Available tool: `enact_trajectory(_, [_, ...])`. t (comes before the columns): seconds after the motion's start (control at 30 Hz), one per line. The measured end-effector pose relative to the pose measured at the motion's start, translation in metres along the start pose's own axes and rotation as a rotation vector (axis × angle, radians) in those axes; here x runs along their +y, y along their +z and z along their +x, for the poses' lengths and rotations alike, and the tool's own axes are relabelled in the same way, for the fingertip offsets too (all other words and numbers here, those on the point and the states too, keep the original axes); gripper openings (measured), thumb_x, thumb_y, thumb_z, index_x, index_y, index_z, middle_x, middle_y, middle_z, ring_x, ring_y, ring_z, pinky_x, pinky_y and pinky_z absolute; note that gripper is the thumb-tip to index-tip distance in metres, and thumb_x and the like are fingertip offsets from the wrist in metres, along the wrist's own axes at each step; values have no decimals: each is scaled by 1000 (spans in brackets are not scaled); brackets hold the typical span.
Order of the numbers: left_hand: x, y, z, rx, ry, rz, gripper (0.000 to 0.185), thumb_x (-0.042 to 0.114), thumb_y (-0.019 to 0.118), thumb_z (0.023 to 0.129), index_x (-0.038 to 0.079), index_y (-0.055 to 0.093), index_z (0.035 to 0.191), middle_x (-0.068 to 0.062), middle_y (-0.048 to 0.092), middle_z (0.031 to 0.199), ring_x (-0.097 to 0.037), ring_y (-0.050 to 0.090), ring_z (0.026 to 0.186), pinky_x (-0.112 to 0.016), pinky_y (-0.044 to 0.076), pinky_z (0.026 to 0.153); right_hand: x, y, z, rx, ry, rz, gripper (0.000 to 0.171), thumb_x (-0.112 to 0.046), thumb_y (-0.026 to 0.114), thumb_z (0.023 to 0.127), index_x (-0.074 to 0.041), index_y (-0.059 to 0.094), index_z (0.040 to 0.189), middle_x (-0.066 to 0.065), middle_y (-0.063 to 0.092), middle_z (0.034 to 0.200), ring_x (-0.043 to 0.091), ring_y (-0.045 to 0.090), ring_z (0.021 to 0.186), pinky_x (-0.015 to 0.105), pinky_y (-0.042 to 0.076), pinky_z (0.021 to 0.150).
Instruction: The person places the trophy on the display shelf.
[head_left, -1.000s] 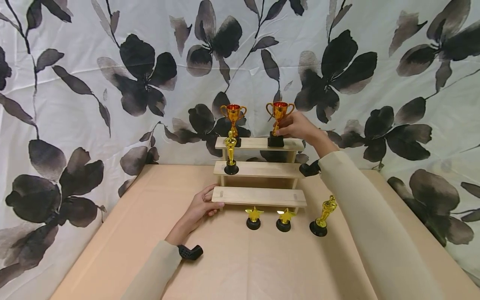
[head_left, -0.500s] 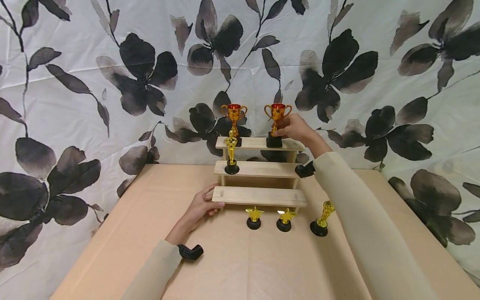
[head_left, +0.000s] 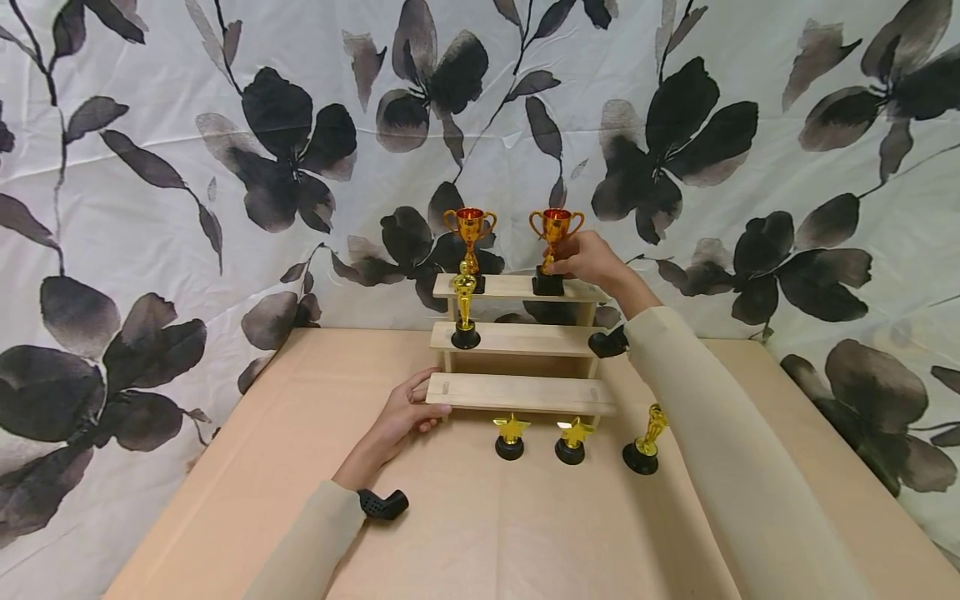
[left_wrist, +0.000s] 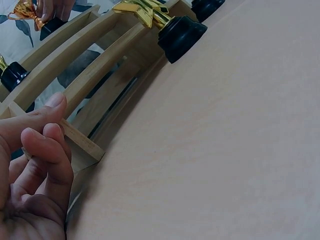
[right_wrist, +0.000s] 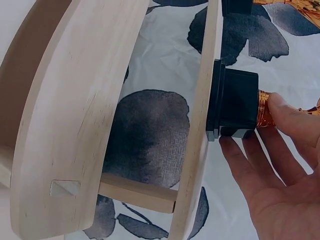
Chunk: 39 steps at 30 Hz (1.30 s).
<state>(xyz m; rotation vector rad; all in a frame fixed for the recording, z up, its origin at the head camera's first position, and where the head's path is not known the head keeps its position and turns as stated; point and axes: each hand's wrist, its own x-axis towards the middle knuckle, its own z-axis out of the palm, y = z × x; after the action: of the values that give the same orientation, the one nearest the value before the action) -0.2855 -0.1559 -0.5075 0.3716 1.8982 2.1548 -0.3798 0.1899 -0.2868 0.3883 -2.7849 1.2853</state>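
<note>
In the head view my right hand (head_left: 592, 260) pinches the stem of a gold trophy cup (head_left: 557, 223) with a red inside. Its black base (right_wrist: 240, 100) sits upright on the top step, as the right wrist view shows. My left hand (head_left: 401, 417) grips the left end of the three-step wooden display stand (head_left: 525, 390), with the thumb at the lowest step's front edge. A matching trophy cup (head_left: 470, 225) stands on the top step's left. In front of it, a gold figure statuette (head_left: 465, 308) stands on the middle step.
On the table (head_left: 465, 533), before the stand, are two gold star trophies, one on the left (head_left: 511, 435) and one on the right (head_left: 574, 437). Another gold statuette (head_left: 643, 446) stands right of them, partly behind the right sleeve. A floral cloth (head_left: 510, 158) hangs behind the stand.
The trophy cup in my right hand has shifted slightly left along the top step, mostly in the first half second. My left hand has kept its hold on the stand.
</note>
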Motion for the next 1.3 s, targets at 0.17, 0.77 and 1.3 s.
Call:
enact_trajectory(0.17, [0,0,-2,-2,5,4,88,-2,78,88,9,30,161,-3,74,107,-8,55,64,-17,44,53,-1,1,-2,0,11,19,33,-6,67,99,5,66,130,26,67,130,33,67,112,47,55,104])
enact_trajectory(0.77, [-2,2,-6,14,-6,-11,86,-3,78,88,11,34,160,-6,73,112,-9,55,64,-17,44,53,-2,-9,-17,-110,74,23,57,-22,68,101,5,50,147,24,53,148,36,57,129,52,52,108])
enact_trajectory(1.3, [0,2,-4,5,-1,1,85,-1,79,88,12,35,159,-4,74,109,-8,55,64,-17,44,53,-1,-53,-59,-223,124,-68,67,-28,68,101,9,42,151,29,39,159,43,49,140,56,48,110])
